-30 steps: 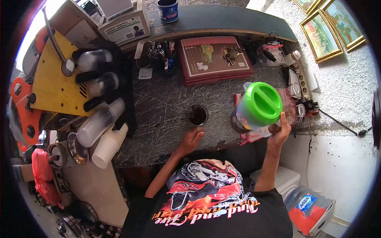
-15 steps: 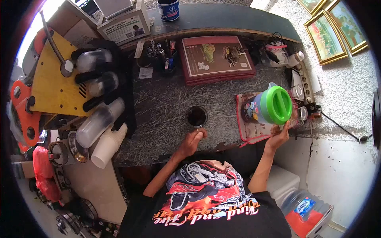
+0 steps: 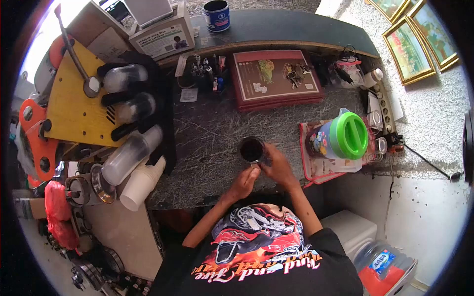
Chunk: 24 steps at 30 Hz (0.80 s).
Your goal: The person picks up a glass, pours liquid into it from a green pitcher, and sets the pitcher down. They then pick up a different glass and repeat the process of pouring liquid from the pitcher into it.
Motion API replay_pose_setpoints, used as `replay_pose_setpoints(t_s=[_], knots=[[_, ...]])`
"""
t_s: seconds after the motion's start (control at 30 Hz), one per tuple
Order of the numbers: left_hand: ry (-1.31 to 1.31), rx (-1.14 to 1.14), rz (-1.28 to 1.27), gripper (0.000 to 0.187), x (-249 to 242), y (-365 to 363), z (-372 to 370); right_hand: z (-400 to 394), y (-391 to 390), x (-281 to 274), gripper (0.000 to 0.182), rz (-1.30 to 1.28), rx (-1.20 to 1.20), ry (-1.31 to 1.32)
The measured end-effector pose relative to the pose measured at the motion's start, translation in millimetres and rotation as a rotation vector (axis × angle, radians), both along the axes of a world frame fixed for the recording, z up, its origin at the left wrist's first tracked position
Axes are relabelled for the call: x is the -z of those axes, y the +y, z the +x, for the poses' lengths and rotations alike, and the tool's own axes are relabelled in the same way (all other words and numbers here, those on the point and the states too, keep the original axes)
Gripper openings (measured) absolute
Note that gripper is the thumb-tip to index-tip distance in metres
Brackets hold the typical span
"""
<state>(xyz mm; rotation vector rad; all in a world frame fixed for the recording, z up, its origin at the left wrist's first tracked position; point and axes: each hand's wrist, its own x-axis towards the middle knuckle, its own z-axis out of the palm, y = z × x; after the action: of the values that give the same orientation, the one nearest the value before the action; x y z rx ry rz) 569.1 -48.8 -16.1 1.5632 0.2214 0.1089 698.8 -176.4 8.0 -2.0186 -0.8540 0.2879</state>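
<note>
A glass mug [image 3: 251, 149] with dark contents stands on the scratched dark tabletop in front of me. My left hand [image 3: 244, 182] is closed at the near side of the mug, with thumb and fingers pinched at its handle. My right hand [image 3: 277, 166] rests against the mug's right side, its fingers curled along the glass and partly hidden. To the right, a jug [image 3: 340, 135] with a bright green lid and a floral side stands on a red-edged cloth [image 3: 308, 165], with no hand on it.
Stacked plastic cups [image 3: 131, 155] and paper cups [image 3: 140, 185] lie at the left by a yellow panel [image 3: 74, 108]. Keys lie on a stack of dark red menus [image 3: 276, 81] at the back. A blue tin [image 3: 217, 17] stands on the raised ledge. Clear glasses [image 3: 380, 144] stand beyond the jug.
My right hand has left the jug and moved left to the mug. The jug stays on the cloth. My left hand remains at the mug's handle. The whole view has shifted slightly.
</note>
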Motion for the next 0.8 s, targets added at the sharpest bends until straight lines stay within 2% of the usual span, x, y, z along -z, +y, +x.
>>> replay_pose_setpoints(t_s=[0.07, 0.47, 0.57, 0.63, 0.7, 0.8], knots=[[-0.029, -0.041, 0.033, 0.030, 7, 4, -3, -2, 14, 17, 0.058, -0.026, -0.092, -0.056], [-0.009, -0.298, 0.098, 0.035, 8, 66, -14, -9, 96, 18, 0.064, -0.064, -0.134, -0.023], [-0.033, -0.352, 0.099, 0.037, 8, 85, -17, -13, 119, 25, 0.061, -0.057, -0.139, -0.091], [-0.026, -0.380, 0.094, 0.037, 7, 99, -20, -16, 134, 28, 0.067, -0.069, -0.142, -0.127], [-0.020, -0.380, 0.010, 0.039, 7, 110, -22, -17, 145, 30, 0.068, -0.048, -0.165, -0.145], [-0.058, -0.432, 0.063, 0.039, 9, 121, -21, -19, 158, 28, 0.070, -0.069, -0.189, -0.171]])
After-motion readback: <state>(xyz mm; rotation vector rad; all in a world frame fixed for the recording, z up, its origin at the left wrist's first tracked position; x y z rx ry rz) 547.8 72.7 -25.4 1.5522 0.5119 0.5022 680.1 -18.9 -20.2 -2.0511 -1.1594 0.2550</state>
